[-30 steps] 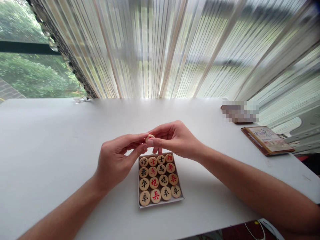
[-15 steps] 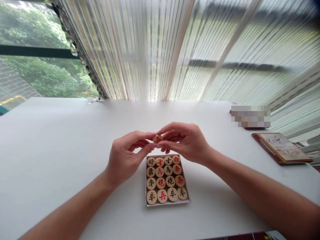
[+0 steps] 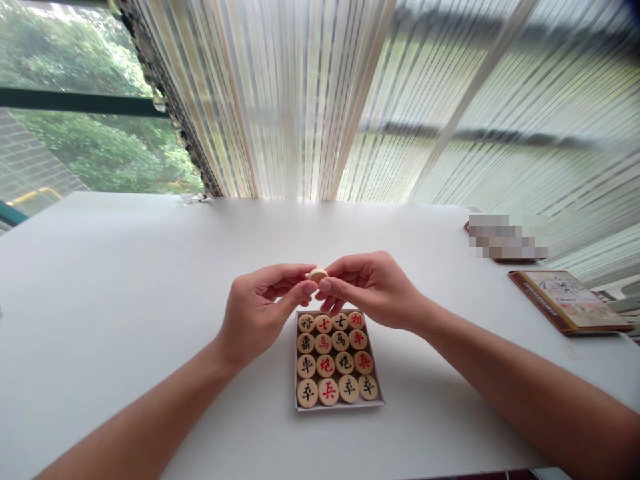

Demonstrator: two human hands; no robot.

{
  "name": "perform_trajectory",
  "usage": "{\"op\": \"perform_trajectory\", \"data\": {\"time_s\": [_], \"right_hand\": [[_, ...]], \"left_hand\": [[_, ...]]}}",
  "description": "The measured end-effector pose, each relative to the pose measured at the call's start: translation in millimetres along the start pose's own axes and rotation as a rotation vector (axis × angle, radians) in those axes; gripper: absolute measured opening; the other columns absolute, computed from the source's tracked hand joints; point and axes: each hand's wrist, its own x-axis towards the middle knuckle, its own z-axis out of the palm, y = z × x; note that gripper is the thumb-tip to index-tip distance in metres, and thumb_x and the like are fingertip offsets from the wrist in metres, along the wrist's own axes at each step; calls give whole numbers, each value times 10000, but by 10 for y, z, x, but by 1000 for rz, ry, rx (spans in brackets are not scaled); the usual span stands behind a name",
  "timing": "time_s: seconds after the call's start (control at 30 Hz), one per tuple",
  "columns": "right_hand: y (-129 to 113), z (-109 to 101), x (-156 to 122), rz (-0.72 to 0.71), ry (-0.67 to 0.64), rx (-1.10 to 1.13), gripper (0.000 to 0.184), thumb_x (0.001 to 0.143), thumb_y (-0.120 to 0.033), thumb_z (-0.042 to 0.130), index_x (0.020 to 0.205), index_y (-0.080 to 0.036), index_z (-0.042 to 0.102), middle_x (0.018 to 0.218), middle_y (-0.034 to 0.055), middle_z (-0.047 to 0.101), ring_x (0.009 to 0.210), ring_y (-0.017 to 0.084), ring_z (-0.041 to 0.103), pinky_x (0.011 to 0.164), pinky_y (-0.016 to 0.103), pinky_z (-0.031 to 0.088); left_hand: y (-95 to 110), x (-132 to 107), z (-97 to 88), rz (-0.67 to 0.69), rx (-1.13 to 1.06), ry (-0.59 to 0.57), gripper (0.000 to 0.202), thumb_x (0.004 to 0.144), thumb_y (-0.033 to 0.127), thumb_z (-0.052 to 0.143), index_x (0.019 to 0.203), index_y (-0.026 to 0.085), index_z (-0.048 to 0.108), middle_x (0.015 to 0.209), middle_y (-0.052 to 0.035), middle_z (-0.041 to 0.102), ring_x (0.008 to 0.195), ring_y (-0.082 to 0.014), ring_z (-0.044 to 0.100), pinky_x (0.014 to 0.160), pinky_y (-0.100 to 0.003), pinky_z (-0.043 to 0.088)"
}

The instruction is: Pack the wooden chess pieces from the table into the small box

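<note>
A round wooden Chinese chess piece is held up between my two hands, its plain side toward me with no character showing. My left hand pinches it from the left with thumb and finger. From the right, my right hand grips the same piece with thumb and forefinger, other fingers curled below. Just under and nearer to me lies a shallow open box on the table. Rows of chess pieces fill it, marked with red or black characters and lying face up.
The white table stretches to the window. A brown box with a picture lies at the right, and behind it sits another item, blurred out. String curtains hang along the far edge. A dark object's edge shows at the bottom.
The held piece has been turned: its red character faced me before, and now a plain side does. Both hands stay in nearly the same place; the view has shifted slightly.
</note>
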Motion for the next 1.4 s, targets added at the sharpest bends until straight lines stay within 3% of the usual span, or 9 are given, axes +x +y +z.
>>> {"op": "perform_trajectory", "data": {"time_s": [0.13,0.3,0.43,0.6,0.8,1.03,1.23,1.4], "right_hand": [[-40,-16,22,120,-53,119,339,808,-412,937,919,-115,817,828,84,825,689,173,808,607,239,682],[-33,-20,38,190,-66,162,384,720,-400,994,870,-114,786,728,52,795,610,146,766,554,215,640],[-16,0,33,212,-18,119,393,669,-372,1024,811,-118,759,691,37,776,547,111,707,493,180,568],[-17,8,27,171,-18,50,364,780,-428,947,764,-122,751,609,13,712,501,90,636,437,163,473],[-69,-5,32,200,-67,139,328,874,-431,850,810,-120,768,691,35,747,528,91,655,483,180,509],[-83,-4,43,234,-104,202,259,844,-366,868,844,-126,772,696,25,745,550,98,665,495,186,518],[-52,5,31,237,-104,175,331,755,-375,959,837,-123,760,617,-6,694,541,89,623,480,170,483],[-24,13,31,249,-68,144,372,730,-405,978,803,-123,747,578,-16,663,499,78,576,436,159,420]], "left_hand": [[-2,-18,10,4,-50,-71,335,890,204,850,1221,186,800,916,-42,850,808,-174,825,782,-273,720],[13,-10,20,14,-42,-119,286,911,187,823,1197,177,800,915,-47,851,796,-184,829,767,-282,725],[6,-6,13,112,87,-156,228,931,156,793,1156,191,814,959,-46,855,772,-167,822,746,-250,708],[-33,-6,-9,259,202,-134,247,904,124,823,1143,185,808,932,-26,849,770,-144,810,728,-203,679],[-47,-1,-30,264,180,-115,274,898,153,847,1165,196,800,890,5,838,733,-106,791,735,-160,663],[-32,-7,-37,290,222,-71,269,879,152,865,1137,189,797,881,14,842,720,-101,792,742,-150,657],[-35,-9,-47,406,359,-72,241,894,129,845,1120,192,788,864,25,833,703,-87,773,683,-122,613],[-26,-7,-39,508,463,-74,207,920,119,816,1109,193,774,893,23,828,723,-83,762,748,-141,603]]}}
